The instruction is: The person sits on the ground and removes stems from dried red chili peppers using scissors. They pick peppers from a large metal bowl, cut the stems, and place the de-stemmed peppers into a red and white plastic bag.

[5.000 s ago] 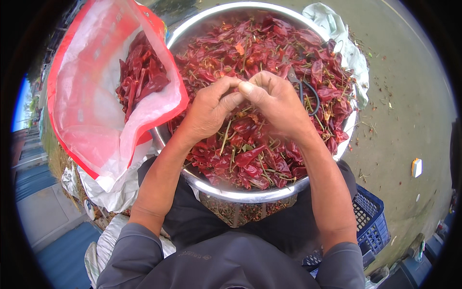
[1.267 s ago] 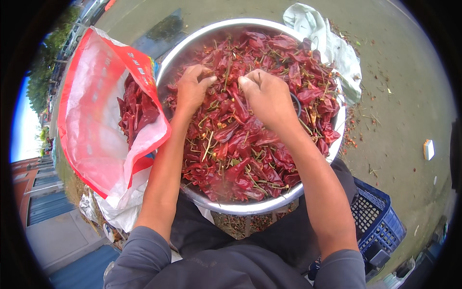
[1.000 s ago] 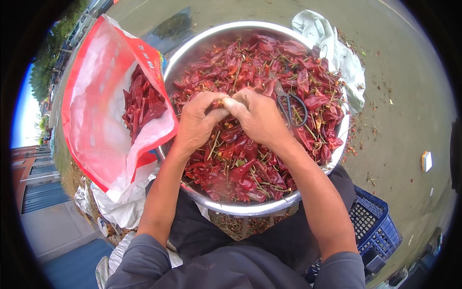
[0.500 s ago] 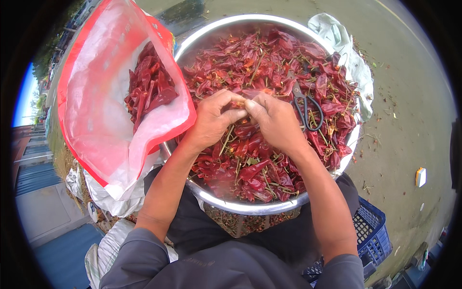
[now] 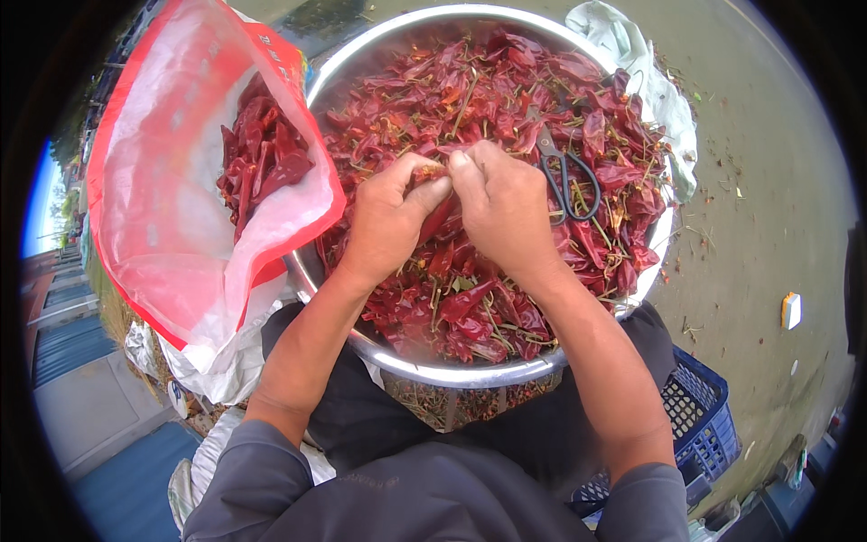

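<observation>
A big metal basin [image 5: 470,376] in front of me is heaped with dried red chili peppers [image 5: 452,108], many with stems. Over the heap, my left hand [image 5: 390,217] pinches a dried chili pepper [image 5: 432,172] between thumb and fingertips. Close beside it, my right hand [image 5: 506,210] has its thumb pressed against curled fingers, and what it grips is mostly hidden. Black-handled scissors [image 5: 565,185] lie on the peppers just right of that hand. An open red and white bag [image 5: 167,190] leans at the basin's left, with several peppers [image 5: 262,154] inside.
A pale sack [image 5: 655,86] drapes along the basin's far right edge. A blue plastic crate [image 5: 709,434] stands at my lower right. White sacks [image 5: 221,375] lie at my left, below the bag. On the ground [image 5: 768,226] are plant scraps and a small white and orange object [image 5: 791,311].
My hands have drawn slightly apart at the fingertips, uncovering more of the pepper in the left one. The basin and bag appear a little higher and farther left in view.
</observation>
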Action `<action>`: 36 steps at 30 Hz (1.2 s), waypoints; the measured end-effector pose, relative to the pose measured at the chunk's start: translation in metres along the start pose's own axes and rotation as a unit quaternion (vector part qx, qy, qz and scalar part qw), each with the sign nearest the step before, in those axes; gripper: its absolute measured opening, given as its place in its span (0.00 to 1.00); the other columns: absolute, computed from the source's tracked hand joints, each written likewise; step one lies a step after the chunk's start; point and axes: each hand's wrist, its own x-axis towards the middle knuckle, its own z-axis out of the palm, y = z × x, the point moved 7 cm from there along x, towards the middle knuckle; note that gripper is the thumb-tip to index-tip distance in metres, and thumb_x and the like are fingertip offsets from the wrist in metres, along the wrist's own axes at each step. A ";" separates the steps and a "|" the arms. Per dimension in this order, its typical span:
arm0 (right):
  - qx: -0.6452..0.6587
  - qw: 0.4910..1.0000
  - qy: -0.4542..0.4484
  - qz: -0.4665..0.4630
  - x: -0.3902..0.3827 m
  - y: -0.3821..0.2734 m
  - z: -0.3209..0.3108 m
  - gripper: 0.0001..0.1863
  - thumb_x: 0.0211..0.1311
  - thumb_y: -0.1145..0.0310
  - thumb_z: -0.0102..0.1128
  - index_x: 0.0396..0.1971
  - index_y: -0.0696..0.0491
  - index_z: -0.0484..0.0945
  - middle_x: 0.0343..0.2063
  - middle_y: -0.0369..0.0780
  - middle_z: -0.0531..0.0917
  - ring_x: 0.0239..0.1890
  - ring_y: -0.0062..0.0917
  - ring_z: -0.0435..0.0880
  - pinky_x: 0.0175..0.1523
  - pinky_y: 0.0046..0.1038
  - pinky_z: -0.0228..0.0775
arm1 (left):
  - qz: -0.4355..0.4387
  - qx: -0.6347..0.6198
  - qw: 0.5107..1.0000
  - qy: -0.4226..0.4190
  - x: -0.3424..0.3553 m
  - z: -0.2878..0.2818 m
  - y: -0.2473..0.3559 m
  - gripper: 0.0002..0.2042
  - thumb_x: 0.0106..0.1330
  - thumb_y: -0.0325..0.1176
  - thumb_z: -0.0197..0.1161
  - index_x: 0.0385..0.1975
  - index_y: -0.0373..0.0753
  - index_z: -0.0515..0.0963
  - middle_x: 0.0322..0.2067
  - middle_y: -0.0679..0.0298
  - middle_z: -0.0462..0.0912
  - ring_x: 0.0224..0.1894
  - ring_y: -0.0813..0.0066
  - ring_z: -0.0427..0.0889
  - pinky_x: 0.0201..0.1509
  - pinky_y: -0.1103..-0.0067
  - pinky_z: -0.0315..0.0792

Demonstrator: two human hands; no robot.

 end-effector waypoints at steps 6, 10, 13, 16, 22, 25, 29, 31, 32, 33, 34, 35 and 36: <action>0.435 0.841 0.017 0.320 -0.009 0.030 0.014 0.17 0.73 0.63 0.52 0.23 0.54 0.74 0.17 0.33 0.76 0.18 0.15 0.71 0.23 0.23 0.61 | -0.051 -0.280 0.959 0.008 0.001 0.007 -0.014 0.07 0.72 0.27 0.63 0.47 0.37 0.78 0.38 0.67 0.84 0.40 0.83 0.81 0.47 0.82 0.76; 0.529 0.777 0.205 0.273 0.026 0.071 -0.063 0.09 0.77 0.66 0.49 0.37 0.55 0.71 0.33 0.40 0.82 0.25 0.11 0.72 0.22 0.15 0.61 | -0.103 -0.286 0.953 -0.011 -0.007 -0.004 -0.026 0.08 0.73 0.28 0.63 0.48 0.36 0.77 0.39 0.67 0.83 0.41 0.84 0.80 0.49 0.83 0.75; 0.481 0.823 0.143 0.267 0.030 0.060 -0.079 0.06 0.74 0.68 0.55 0.39 0.56 0.73 0.41 0.44 0.85 0.28 0.12 0.76 0.24 0.13 0.64 | -0.051 -0.124 0.991 -0.014 0.002 -0.004 -0.016 0.09 0.73 0.30 0.64 0.48 0.36 0.76 0.41 0.67 0.81 0.42 0.84 0.78 0.50 0.84 0.74; 0.386 0.869 -0.017 0.310 0.012 0.054 -0.044 0.08 0.72 0.66 0.57 0.40 0.55 0.74 0.33 0.38 0.82 0.26 0.11 0.74 0.24 0.14 0.62 | -0.050 -0.088 0.994 -0.043 0.010 0.000 -0.024 0.12 0.73 0.33 0.64 0.51 0.36 0.75 0.41 0.68 0.80 0.42 0.85 0.77 0.49 0.84 0.73; 0.129 0.976 -0.163 0.072 0.009 0.006 -0.011 0.13 0.69 0.64 0.62 0.37 0.61 0.81 0.29 0.50 0.84 0.32 0.39 0.85 0.39 0.35 0.75 | -0.055 0.023 0.993 -0.098 0.007 0.003 -0.013 0.07 0.70 0.30 0.65 0.41 0.33 0.79 0.34 0.69 0.82 0.37 0.85 0.76 0.42 0.81 0.72; 0.113 0.976 -0.186 0.005 0.005 0.000 -0.007 0.10 0.69 0.67 0.60 0.36 0.60 0.80 0.29 0.53 0.83 0.34 0.48 0.85 0.39 0.40 0.75 | 0.003 0.150 0.981 -0.123 0.004 -0.001 -0.005 0.07 0.67 0.29 0.68 0.40 0.34 0.80 0.29 0.63 0.82 0.33 0.83 0.76 0.38 0.78 0.73; 0.127 0.960 -0.247 0.045 -0.003 -0.001 -0.005 0.09 0.68 0.69 0.60 0.37 0.60 0.79 0.29 0.53 0.83 0.34 0.50 0.84 0.39 0.43 0.74 | 0.059 0.147 0.971 -0.181 -0.001 -0.001 0.012 0.08 0.65 0.28 0.69 0.38 0.33 0.79 0.27 0.58 0.80 0.30 0.79 0.76 0.36 0.76 0.73; -0.010 0.972 -0.227 -0.061 -0.014 -0.007 -0.001 0.07 0.67 0.70 0.57 0.34 0.59 0.75 0.27 0.48 0.81 0.29 0.45 0.85 0.33 0.40 0.76 | 0.101 0.199 0.956 -0.190 -0.003 0.000 0.013 0.07 0.64 0.27 0.68 0.36 0.33 0.78 0.27 0.54 0.79 0.29 0.65 0.80 0.36 0.70 0.74; -0.107 0.964 -0.216 -0.114 -0.022 -0.009 0.004 0.06 0.67 0.71 0.56 0.33 0.58 0.74 0.26 0.47 0.80 0.27 0.42 0.85 0.32 0.39 0.77 | 0.138 0.221 0.947 -0.189 -0.004 0.006 0.010 0.07 0.64 0.27 0.68 0.36 0.33 0.78 0.27 0.53 0.79 0.29 0.61 0.80 0.36 0.69 0.74; -0.201 0.944 -0.201 -0.166 -0.029 -0.011 0.010 0.05 0.66 0.71 0.55 0.33 0.57 0.73 0.25 0.45 0.79 0.26 0.40 0.85 0.30 0.38 0.77 | 0.174 0.242 0.936 -0.187 -0.006 0.010 0.009 0.06 0.63 0.27 0.67 0.35 0.33 0.77 0.27 0.52 0.79 0.29 0.56 0.81 0.36 0.67 0.74; -0.238 0.934 -0.170 -0.205 -0.033 -0.014 0.014 0.04 0.65 0.71 0.53 0.32 0.54 0.71 0.25 0.42 0.77 0.22 0.34 0.83 0.25 0.34 0.77 | 0.169 0.239 0.940 -0.174 -0.007 0.010 0.007 0.06 0.63 0.25 0.66 0.33 0.33 0.75 0.28 0.50 0.78 0.33 0.46 0.80 0.37 0.63 0.74; -0.244 0.938 -0.155 -0.189 -0.031 -0.015 0.014 0.04 0.65 0.71 0.53 0.32 0.54 0.71 0.25 0.42 0.77 0.22 0.35 0.83 0.25 0.35 0.77 | 0.170 0.264 0.937 -0.155 -0.006 0.010 0.009 0.06 0.62 0.25 0.66 0.32 0.33 0.75 0.29 0.50 0.78 0.33 0.47 0.80 0.37 0.63 0.73; -0.251 0.942 -0.140 -0.173 -0.027 -0.016 0.014 0.04 0.66 0.71 0.53 0.33 0.54 0.71 0.26 0.43 0.77 0.22 0.35 0.83 0.25 0.35 0.77 | 0.172 0.288 0.932 -0.135 -0.005 0.008 0.014 0.06 0.62 0.24 0.65 0.32 0.33 0.74 0.29 0.50 0.78 0.34 0.47 0.80 0.37 0.62 0.73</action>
